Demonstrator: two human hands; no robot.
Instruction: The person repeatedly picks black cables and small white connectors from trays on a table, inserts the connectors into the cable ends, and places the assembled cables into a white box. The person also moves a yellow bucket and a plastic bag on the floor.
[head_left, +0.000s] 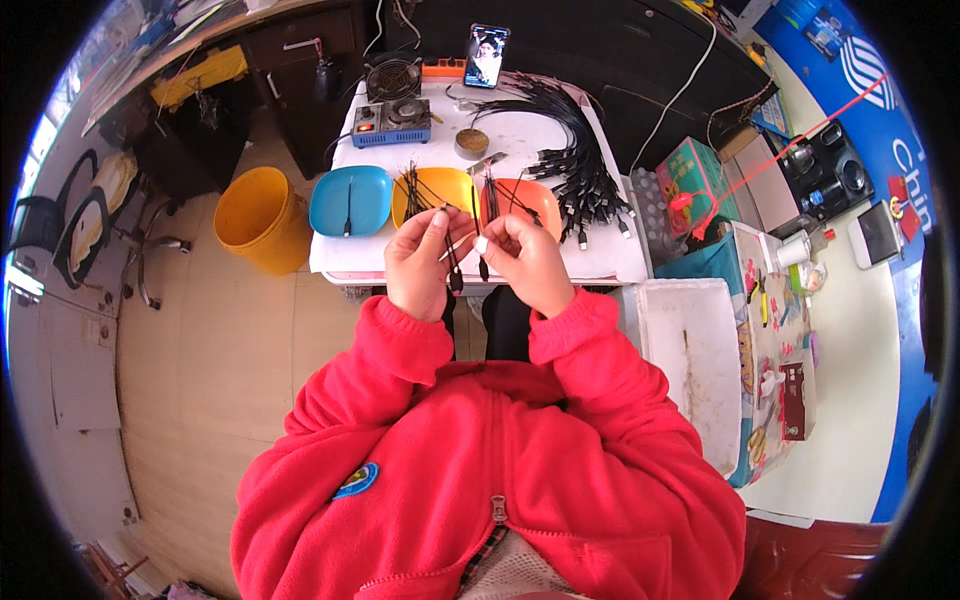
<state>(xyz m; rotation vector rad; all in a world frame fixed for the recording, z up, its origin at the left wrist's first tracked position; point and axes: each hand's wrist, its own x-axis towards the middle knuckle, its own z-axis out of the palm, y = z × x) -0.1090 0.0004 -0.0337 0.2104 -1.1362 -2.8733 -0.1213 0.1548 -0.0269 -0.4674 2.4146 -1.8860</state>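
Observation:
Both of my hands are raised over the front edge of the white table [345,262]. My left hand [420,262] is closed in a pinch on a short black cable [453,262], its plug end hanging down. Close beside it, my right hand [527,262] pinches another black cable [483,268] between thumb and fingers. The tips of both cables are too small to make out. Behind my hands, the yellow tray [455,184] and the orange tray [546,203] hold black cables with thin reddish ends. A single cable lies in the blue tray [330,196].
A thick bundle of black cables [570,150] spreads over the table's right side. Farther back are a blue solder pot [392,124], a round tin [471,141], a small fan [393,78] and an upright phone [487,55]. A yellow bucket [262,222] stands left, a white foam box [690,350] right.

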